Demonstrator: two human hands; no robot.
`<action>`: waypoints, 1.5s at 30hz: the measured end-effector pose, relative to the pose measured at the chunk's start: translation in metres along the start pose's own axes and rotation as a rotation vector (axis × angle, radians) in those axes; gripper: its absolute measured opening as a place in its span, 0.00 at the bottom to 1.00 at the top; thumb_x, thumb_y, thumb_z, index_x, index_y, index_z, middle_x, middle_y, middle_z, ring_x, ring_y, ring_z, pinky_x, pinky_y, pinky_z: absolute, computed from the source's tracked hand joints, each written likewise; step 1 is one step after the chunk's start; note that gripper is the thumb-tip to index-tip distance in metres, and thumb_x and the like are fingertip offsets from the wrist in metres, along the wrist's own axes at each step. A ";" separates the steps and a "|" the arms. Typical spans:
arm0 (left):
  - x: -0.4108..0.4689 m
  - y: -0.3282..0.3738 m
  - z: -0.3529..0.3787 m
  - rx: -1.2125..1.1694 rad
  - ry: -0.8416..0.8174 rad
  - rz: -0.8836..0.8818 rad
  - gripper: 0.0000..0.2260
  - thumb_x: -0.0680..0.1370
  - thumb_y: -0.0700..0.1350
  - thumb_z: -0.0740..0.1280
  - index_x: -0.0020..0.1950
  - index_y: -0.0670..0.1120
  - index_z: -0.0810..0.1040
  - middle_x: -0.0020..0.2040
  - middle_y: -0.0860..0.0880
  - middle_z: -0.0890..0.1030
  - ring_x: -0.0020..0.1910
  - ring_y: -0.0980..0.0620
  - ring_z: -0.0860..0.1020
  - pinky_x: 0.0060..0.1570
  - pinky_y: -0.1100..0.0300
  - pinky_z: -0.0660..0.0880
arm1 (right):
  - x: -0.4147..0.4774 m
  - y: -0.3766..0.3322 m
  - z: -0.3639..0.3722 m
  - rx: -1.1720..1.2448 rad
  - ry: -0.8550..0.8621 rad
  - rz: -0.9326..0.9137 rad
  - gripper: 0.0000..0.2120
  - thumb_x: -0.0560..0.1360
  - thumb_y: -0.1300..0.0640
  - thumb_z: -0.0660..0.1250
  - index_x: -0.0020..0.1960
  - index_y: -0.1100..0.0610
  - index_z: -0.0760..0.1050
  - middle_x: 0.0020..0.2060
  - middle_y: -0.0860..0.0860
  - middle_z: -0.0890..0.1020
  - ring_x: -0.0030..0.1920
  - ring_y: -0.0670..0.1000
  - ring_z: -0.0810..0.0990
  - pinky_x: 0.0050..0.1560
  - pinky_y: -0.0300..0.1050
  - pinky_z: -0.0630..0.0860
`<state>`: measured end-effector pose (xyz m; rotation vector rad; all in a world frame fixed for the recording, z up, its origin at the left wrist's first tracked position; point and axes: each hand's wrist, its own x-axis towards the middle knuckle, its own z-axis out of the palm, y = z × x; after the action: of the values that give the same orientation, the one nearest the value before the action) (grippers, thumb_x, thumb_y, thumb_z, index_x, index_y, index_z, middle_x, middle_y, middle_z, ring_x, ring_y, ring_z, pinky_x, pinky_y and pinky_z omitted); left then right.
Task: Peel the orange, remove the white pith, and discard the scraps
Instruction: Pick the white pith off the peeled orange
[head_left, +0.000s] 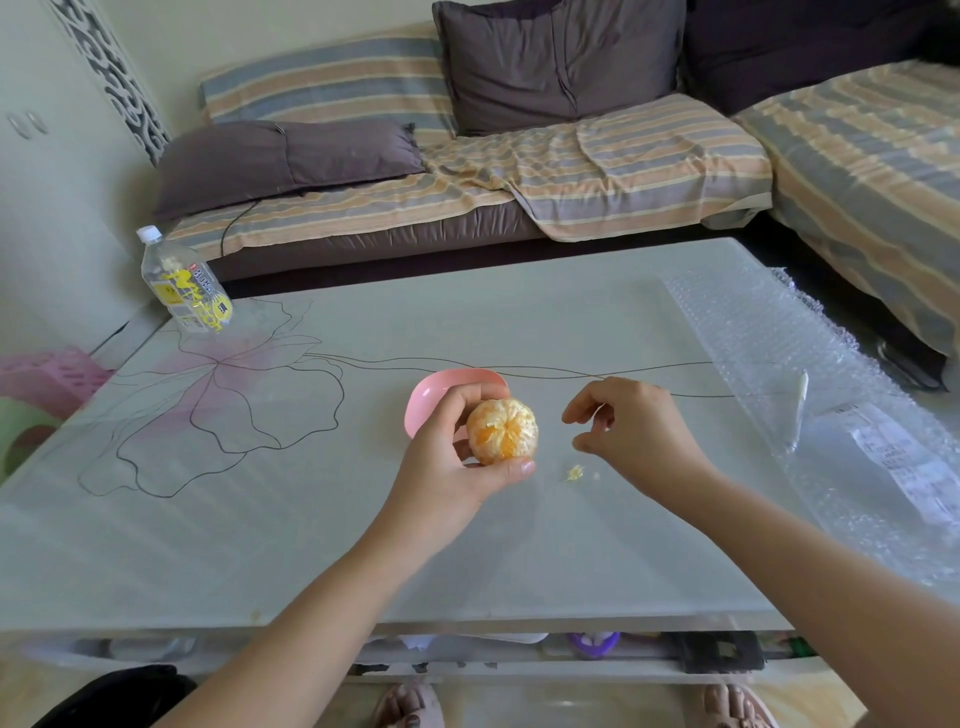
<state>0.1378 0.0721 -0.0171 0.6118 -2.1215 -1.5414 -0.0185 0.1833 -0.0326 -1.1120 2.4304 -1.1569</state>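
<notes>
My left hand (451, 457) grips a peeled orange (502, 430) between fingers and thumb, above the middle of the glass table (311, 519). Pale pith streaks still cover its segments. To the right, a little apart from the fruit, my right hand (631, 428) hovers with its fingers curled and thumb and forefinger close together; whether a pith strand is pinched there is too small to tell. A small pith scrap (574, 473) lies on the table below that hand. A pink bowl (431, 397) stands just behind my left hand, partly hidden by it.
A clear plastic bottle (182, 283) with a yellow label stands at the table's far left corner. Bubble wrap (810, 374) with a paper slip covers the right side. A sofa with striped covers and dark cushions lies beyond the table. My feet show under the near edge.
</notes>
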 end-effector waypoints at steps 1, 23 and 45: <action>0.000 0.000 0.000 0.000 0.002 -0.004 0.25 0.67 0.35 0.77 0.56 0.56 0.74 0.54 0.59 0.77 0.51 0.57 0.78 0.50 0.64 0.76 | 0.000 0.000 0.000 -0.002 0.008 -0.004 0.14 0.66 0.72 0.68 0.42 0.54 0.80 0.38 0.47 0.78 0.35 0.43 0.74 0.37 0.26 0.69; -0.005 0.004 0.010 0.246 0.169 0.302 0.30 0.66 0.35 0.77 0.65 0.51 0.75 0.59 0.53 0.76 0.60 0.53 0.75 0.51 0.71 0.74 | -0.042 -0.047 -0.016 0.454 0.058 0.033 0.03 0.68 0.56 0.75 0.42 0.51 0.85 0.31 0.40 0.83 0.33 0.38 0.80 0.36 0.27 0.73; -0.005 0.022 0.023 0.219 0.273 0.411 0.33 0.65 0.34 0.78 0.63 0.59 0.73 0.57 0.56 0.75 0.58 0.49 0.76 0.49 0.72 0.74 | -0.043 -0.061 -0.032 0.437 0.203 -0.018 0.06 0.68 0.58 0.72 0.33 0.52 0.81 0.26 0.46 0.81 0.24 0.41 0.74 0.24 0.30 0.68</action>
<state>0.1265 0.0989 -0.0033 0.3952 -2.0557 -0.9575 0.0282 0.2084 0.0289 -0.9169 2.1441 -1.7722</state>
